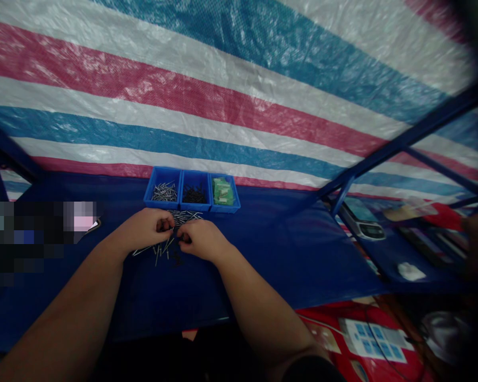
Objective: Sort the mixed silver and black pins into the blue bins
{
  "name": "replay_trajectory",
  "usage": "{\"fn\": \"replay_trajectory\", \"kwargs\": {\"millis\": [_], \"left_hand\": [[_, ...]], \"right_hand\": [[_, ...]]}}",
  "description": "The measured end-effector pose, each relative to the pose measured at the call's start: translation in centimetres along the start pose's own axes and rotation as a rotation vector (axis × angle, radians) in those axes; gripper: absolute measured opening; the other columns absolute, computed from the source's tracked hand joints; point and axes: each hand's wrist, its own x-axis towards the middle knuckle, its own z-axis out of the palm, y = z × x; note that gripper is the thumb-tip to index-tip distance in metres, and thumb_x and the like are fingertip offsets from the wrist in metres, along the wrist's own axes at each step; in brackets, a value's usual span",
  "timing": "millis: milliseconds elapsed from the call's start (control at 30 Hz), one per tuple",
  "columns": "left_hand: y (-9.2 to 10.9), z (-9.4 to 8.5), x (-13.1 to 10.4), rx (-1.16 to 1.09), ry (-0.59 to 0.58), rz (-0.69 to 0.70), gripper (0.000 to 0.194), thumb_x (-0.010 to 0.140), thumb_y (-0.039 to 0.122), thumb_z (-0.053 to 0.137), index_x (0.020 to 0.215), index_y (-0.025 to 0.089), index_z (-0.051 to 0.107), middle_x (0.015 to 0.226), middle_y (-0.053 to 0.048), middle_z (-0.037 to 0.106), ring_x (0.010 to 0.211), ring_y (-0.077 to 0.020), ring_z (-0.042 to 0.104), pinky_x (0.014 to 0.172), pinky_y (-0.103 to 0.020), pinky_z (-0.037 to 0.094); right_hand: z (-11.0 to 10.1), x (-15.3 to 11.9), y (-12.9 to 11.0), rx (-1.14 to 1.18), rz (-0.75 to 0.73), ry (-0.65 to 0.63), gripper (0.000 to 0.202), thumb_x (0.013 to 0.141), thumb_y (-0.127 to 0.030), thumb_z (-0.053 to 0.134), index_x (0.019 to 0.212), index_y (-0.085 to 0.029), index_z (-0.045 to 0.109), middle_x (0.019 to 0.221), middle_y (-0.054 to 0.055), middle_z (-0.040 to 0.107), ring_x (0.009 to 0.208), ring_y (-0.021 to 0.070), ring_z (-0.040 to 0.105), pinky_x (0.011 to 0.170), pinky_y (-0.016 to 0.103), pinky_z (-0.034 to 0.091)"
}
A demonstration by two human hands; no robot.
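Note:
My left hand [146, 228] and my right hand [201, 239] are close together over the blue table. Both have their fingers curled into a pinch, and whatever is between the fingertips is too small to make out. Behind and between them is a heap of thin silver metal pieces [187, 215], like long nails or screws. More loose silver pieces [158, 253] lie spread under and in front of my left hand. A small dark pile [177, 259] sits just below my right hand.
Three blue bins stand behind my hands: one with silver pieces [164, 191], one with dark small pieces [195, 194], one with green packets [223, 192]. A digital scale [370, 229] and white crumpled piece [411, 271] are right, past the blue frame [344, 193]. Blurred-out items lie left.

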Motion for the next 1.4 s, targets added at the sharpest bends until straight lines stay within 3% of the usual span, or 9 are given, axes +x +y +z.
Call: {"fn": "replay_trajectory", "kwargs": {"millis": [167,333,600,767,967,1067,1233,1300,1400], "left_hand": [[-0.5,0.2,0.1,0.035,-0.013,-0.014,0.014,0.077,0.024,0.062,0.088,0.021,0.07,0.069,0.001,0.069,0.056,-0.0133,0.06,0.053,-0.023,0.043],[-0.4,0.2,0.1,0.025,-0.007,-0.005,0.014,0.077,0.025,0.062,0.088,0.021,0.07,0.071,0.0,0.07,0.058,-0.014,0.062,0.054,-0.024,0.044],[0.1,0.0,0.1,0.076,-0.043,-0.048,0.017,0.08,0.027,0.06,0.092,0.018,0.069,0.074,0.0,0.07,0.062,-0.0137,0.063,0.057,-0.023,0.044],[0.2,-0.1,0.1,0.102,-0.039,-0.057,0.017,0.081,0.027,0.059,0.092,0.019,0.069,0.073,0.0,0.069,0.062,-0.0139,0.062,0.058,-0.024,0.044],[0.1,-0.2,0.0,0.108,-0.051,-0.051,0.018,0.081,0.026,0.058,0.093,0.02,0.07,0.072,0.001,0.069,0.062,-0.0139,0.062,0.059,-0.024,0.043],[0.3,-0.1,0.0,0.129,-0.077,-0.036,0.019,0.08,0.028,0.06,0.094,0.02,0.07,0.076,0.0,0.07,0.064,-0.0144,0.063,0.061,-0.025,0.043],[0.6,0.0,0.1,0.186,-0.112,-0.055,0.025,0.075,0.038,0.071,0.094,0.021,0.071,0.081,-0.001,0.071,0.069,-0.0169,0.063,0.061,-0.026,0.041],[0.6,0.0,0.1,0.195,-0.122,-0.073,0.029,0.072,0.04,0.073,0.095,0.022,0.071,0.082,-0.001,0.071,0.07,-0.0175,0.064,0.061,-0.026,0.04],[0.4,0.1,0.1,0.195,-0.124,-0.079,0.031,0.071,0.039,0.074,0.097,0.022,0.071,0.084,-0.001,0.071,0.072,-0.0181,0.064,0.061,-0.026,0.04]], "right_hand": [[-0.1,0.0,0.2,0.008,-0.005,0.009,0.01,0.079,-0.018,0.07,0.088,-0.023,0.073,0.089,0.002,0.069,0.078,0.016,0.061,0.066,0.027,0.039],[-0.5,0.0,0.2,0.064,-0.053,-0.021,0.009,0.08,-0.013,0.067,0.083,-0.02,0.07,0.088,0.002,0.067,0.077,0.0141,0.06,0.068,0.025,0.041],[-0.3,0.0,0.6,0.067,-0.012,-0.024,0.017,0.083,-0.014,0.066,0.095,-0.021,0.075,0.091,0.003,0.069,0.08,0.0151,0.061,0.072,0.025,0.042],[-0.5,-0.1,1.2,0.17,-0.027,0.028,0.017,0.08,-0.009,0.064,0.09,-0.019,0.073,0.085,0.002,0.069,0.075,0.013,0.061,0.07,0.023,0.042],[-0.7,-0.1,2.2,0.404,0.036,0.198,0.012,0.083,-0.011,0.063,0.089,-0.018,0.071,0.08,0.0,0.069,0.071,0.0117,0.062,0.068,0.023,0.045],[-0.4,0.1,2.8,0.541,0.09,0.347,0.008,0.087,-0.022,0.064,0.09,-0.018,0.07,0.078,0.001,0.069,0.067,0.0117,0.061,0.064,0.023,0.047],[0.6,0.8,3.8,0.753,0.22,0.608,0.022,0.089,-0.034,0.066,0.102,-0.018,0.071,0.088,0.005,0.074,0.074,0.0152,0.068,0.067,0.027,0.054],[0.7,1.0,4.0,0.769,0.258,0.685,0.029,0.088,-0.033,0.066,0.114,-0.018,0.068,0.099,0.008,0.074,0.08,0.016,0.07,0.071,0.028,0.056],[0.2,0.8,3.9,0.597,0.278,0.729,0.035,0.087,-0.026,0.066,0.121,-0.018,0.066,0.105,0.009,0.073,0.075,0.0143,0.066,0.07,0.028,0.054]]}}
